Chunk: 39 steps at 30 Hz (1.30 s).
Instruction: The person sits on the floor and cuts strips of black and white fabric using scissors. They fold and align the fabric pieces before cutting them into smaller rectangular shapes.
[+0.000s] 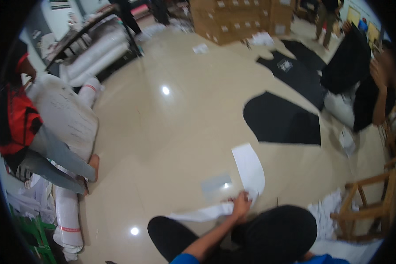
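Note:
My left hand (pixel 240 203) reaches between my dark-clad knees, its fingers bent and closed on white paper at the junction of a curved upright piece (pixel 247 163) and a long strip (pixel 196 214) stretching leftward. Beside them lies a translucent rectangular sheet (pixel 215 185) on the tiled floor. My right hand is hidden behind my right knee; only some blue clothing shows at the lower right.
Black cut pieces (pixel 281 121) lie ahead. A person (pixel 378 88) at right lifts black fabric; another (pixel 22 114) is at left beside white rolls (pixel 66 220). Cardboard boxes (pixel 231 22) stand behind. A wooden chair (pixel 367 180) and crumpled white material (pixel 321 211) are at lower right.

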Available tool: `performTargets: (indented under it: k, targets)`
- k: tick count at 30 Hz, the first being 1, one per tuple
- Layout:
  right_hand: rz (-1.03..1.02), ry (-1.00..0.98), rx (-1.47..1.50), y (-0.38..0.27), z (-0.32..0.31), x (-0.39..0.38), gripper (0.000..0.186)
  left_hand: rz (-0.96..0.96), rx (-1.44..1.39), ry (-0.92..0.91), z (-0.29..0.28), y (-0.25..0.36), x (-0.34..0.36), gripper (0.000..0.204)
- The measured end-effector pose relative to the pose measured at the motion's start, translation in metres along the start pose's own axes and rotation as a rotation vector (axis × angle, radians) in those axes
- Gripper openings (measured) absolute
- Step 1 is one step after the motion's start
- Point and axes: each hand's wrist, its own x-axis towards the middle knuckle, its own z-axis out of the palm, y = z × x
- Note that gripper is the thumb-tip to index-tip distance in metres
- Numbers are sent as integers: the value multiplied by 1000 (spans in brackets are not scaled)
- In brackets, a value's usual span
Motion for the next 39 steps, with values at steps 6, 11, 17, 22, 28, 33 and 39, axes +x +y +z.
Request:
performTargets:
  k: [6, 11, 17, 22, 28, 33, 39]
  targets:
    - [96, -15, 106, 9, -7, -21, 24, -30, -25, -13, -5, 30, -6, 40]
    - [164, -25, 196, 11, -10, -31, 24, 21, -27, -6, -11, 49, -8, 38]
    - [216, -72, 222, 9, -9, -34, 25, -58, -97, -10, -16, 54, -10, 35]
    - [242, -99, 229, 10, -11, -37, 26, -71, -79, 2, -18, 58, -11, 35]
    - [272, -132, 228, 14, -15, -36, 27, -45, -92, 16, -20, 59, -9, 35]
    - [277, -140, 240, 16, -17, -34, 28, -60, -94, 15, -23, 63, -9, 35]
    - [355, -146, 262, -7, -24, -23, 29, -83, -172, -16, -24, 68, -10, 34]
